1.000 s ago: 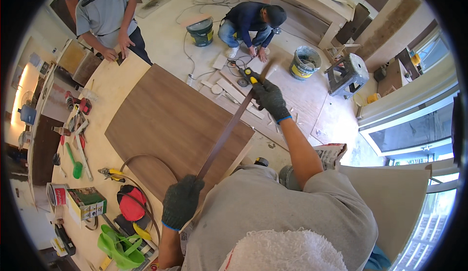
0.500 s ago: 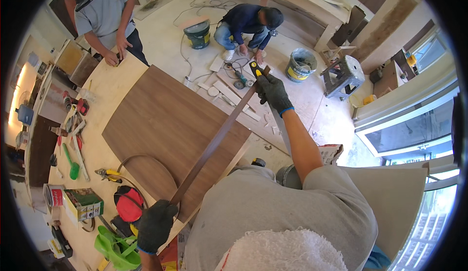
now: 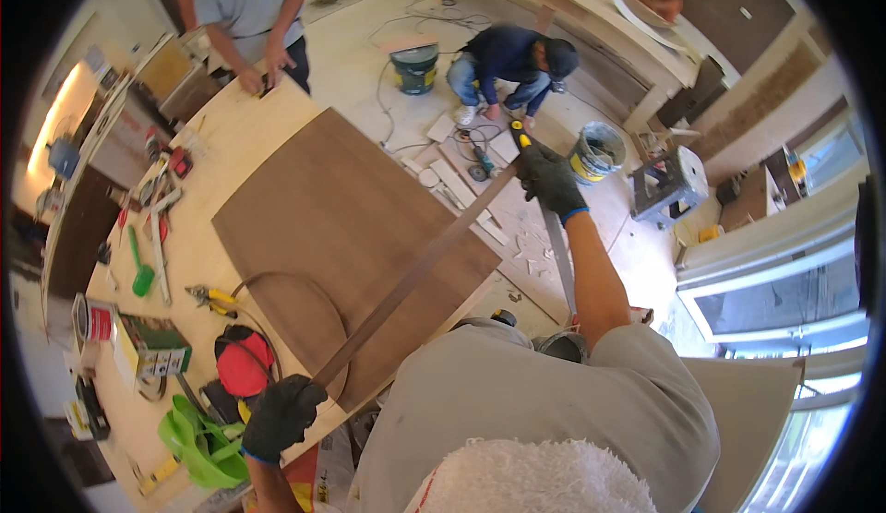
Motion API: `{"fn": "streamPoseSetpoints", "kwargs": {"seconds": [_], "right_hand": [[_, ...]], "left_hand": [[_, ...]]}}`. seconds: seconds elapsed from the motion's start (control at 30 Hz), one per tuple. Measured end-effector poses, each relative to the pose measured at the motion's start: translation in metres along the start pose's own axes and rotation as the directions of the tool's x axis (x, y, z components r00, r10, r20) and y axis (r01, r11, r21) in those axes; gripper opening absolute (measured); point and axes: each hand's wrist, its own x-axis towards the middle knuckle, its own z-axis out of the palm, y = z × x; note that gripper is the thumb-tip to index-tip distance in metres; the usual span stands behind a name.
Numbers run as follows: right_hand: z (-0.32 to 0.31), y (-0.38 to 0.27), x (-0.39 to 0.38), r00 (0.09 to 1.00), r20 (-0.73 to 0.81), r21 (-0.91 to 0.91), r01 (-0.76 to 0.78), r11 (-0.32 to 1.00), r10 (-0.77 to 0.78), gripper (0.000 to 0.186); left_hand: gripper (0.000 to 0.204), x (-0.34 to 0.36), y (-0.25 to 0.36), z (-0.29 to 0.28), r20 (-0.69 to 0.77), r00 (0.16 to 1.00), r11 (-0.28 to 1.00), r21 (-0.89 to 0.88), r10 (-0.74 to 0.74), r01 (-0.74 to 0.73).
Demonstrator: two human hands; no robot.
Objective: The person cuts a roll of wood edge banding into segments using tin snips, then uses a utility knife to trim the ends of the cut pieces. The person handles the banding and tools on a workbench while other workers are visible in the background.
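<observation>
A long brown flexible strip (image 3: pixel 415 271), resembling edge banding, stretches diagonally between my gloved hands. At the lower left, my left hand (image 3: pixel 285 418) is closed around one end. My right hand (image 3: pixel 551 181), farther away, is closed on the strip and also grips a yellow-and-black hand tool (image 3: pixel 521 133) whose kind I cannot make out. From that hand a greyish length of strip hangs down. Beneath the taut strip lies a large brown wood-grain panel (image 3: pixel 314 199) on a pale worktable (image 3: pixel 198 227). A strip loop curls over the panel's near left part.
Along the table's left side are yellow-handled pliers (image 3: pixel 221 303), a red-and-black pouch (image 3: pixel 245 363), a green bag (image 3: pixel 205 444), a green brush (image 3: pixel 141 278) and a tin (image 3: pixel 152 345). One person (image 3: pixel 254 24) stands at the far table end; another (image 3: pixel 503 65) crouches beside buckets (image 3: pixel 595 153).
My view has shifted, so the table and panel sit farther right in it. Both hands still hold the strip stretched, at nearly the same spread.
</observation>
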Motion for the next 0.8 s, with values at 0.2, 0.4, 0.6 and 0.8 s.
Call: {"fn": "streamPoseSetpoints", "kwargs": {"seconds": [0.2,0.4,0.6,0.8], "right_hand": [[-0.001,0.010,0.009,0.998,0.059,-0.081,-0.018,0.997,0.023,0.046],[-0.118,0.033,0.069,0.987,-0.025,0.293,0.156,0.943,-0.156,0.027],[-0.006,-0.017,-0.029,0.903,0.428,-0.403,0.157,0.901,0.034,0.047],[0.080,-0.022,-0.096,0.568,0.761,-0.336,-0.069,0.939,0.314,0.052]], "left_hand": [[0.010,-0.001,-0.014,0.003,0.036,0.998,0.990,-0.131,-0.050,0.054],[0.027,-0.085,-0.159,0.004,-0.263,0.927,0.804,0.592,0.267,-0.063],[0.017,0.046,-0.109,0.062,-0.246,0.813,0.381,-0.924,-0.528,-0.032],[0.013,0.184,-0.049,0.125,-0.178,0.963,-0.318,-0.918,-0.200,-0.236]]}}
